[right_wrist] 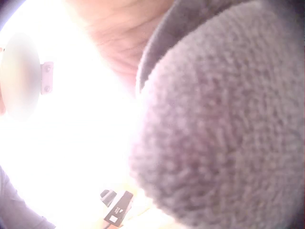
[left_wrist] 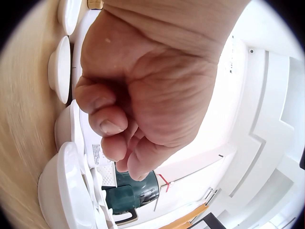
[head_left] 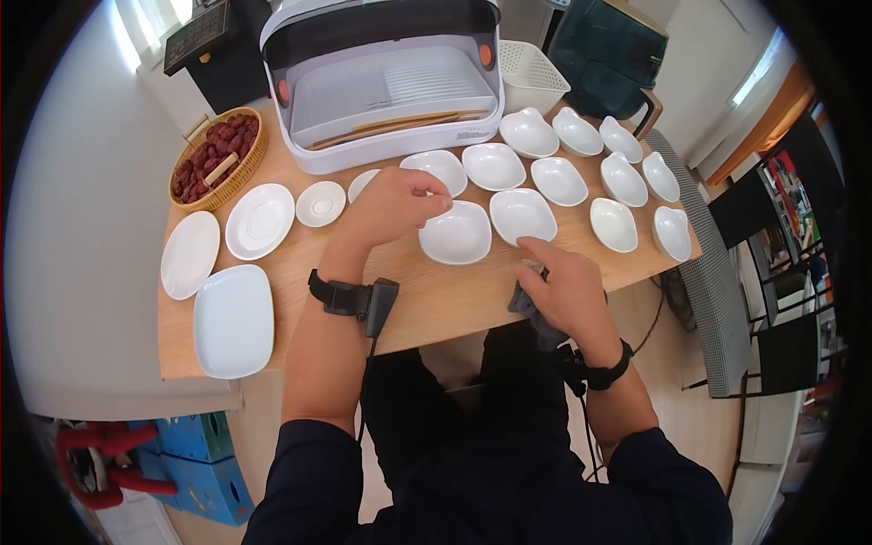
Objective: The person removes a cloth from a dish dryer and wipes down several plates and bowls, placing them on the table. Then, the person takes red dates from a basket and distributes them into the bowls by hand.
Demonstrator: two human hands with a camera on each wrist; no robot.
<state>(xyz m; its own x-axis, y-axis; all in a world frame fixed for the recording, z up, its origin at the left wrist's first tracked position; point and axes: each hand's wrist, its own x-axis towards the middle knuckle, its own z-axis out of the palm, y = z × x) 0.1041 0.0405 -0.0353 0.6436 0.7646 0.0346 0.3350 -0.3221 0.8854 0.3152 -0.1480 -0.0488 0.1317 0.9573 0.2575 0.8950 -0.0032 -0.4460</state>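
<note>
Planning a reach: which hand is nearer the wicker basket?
Left. The left hand is right of the wicker basket; the right hand, holding a grey cloth, is farther right.

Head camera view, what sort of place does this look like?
Probably a home, perhaps a kitchen or dining area. It shows a wooden table set out with many white dishes, and behind them a dark green appliance that looks like an air fryer.

The cloth [right_wrist: 214,129] in the right hand [head_left: 570,289] is grey, the bowl [head_left: 456,234] beside the left hand [head_left: 392,207] white, the table [head_left: 436,295] beneath both light brown.
</note>
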